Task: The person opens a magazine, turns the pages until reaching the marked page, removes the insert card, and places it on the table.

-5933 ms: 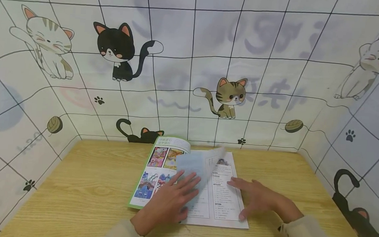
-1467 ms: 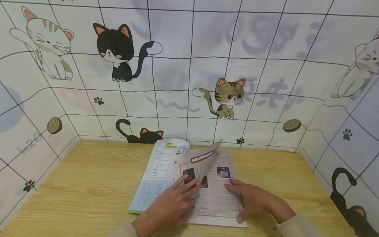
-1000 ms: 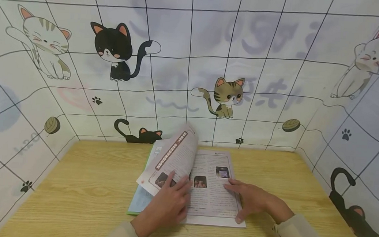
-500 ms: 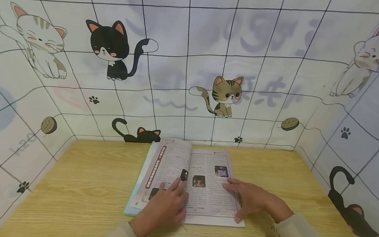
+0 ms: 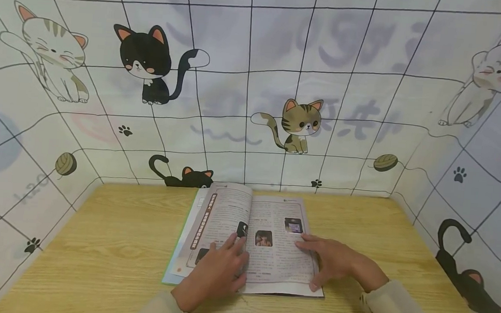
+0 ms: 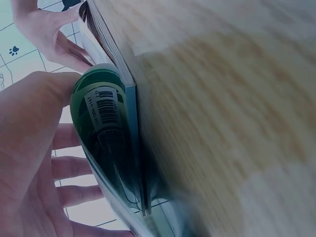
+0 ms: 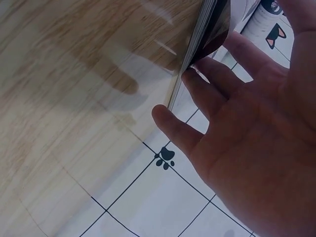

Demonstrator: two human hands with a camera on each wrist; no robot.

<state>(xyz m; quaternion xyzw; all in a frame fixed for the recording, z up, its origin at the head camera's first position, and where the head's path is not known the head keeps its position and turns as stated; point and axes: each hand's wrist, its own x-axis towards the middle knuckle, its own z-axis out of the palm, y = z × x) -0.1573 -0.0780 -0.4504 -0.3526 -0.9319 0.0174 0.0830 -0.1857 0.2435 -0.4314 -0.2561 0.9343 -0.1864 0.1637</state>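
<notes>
A magazine [image 5: 275, 265] lies spread on the wooden table, its left pages curving up from the fold. My left hand [image 5: 218, 273] rests on the lower left page with fingers extended. In the left wrist view, the left hand [image 6: 34, 148] lies along the outside of the bowed pages, whose green underside with a barcode [image 6: 105, 106] shows. My right hand [image 5: 336, 264] touches the right page's outer edge, fingertips on the page and thumb at the lower corner. In the right wrist view, a page [image 7: 215, 42] curls up slightly by the loosely spread right hand [image 7: 247, 113].
The wooden table [image 5: 118, 244] extends to both sides of the magazine. Behind it and at both sides stand white gridded walls [image 5: 224, 96] printed with cartoon cats, paw prints and yarn balls.
A sheet has swung over from right to left and now lies under my left hand. The right page's lower edge has lifted slightly. My right hand has barely moved.
</notes>
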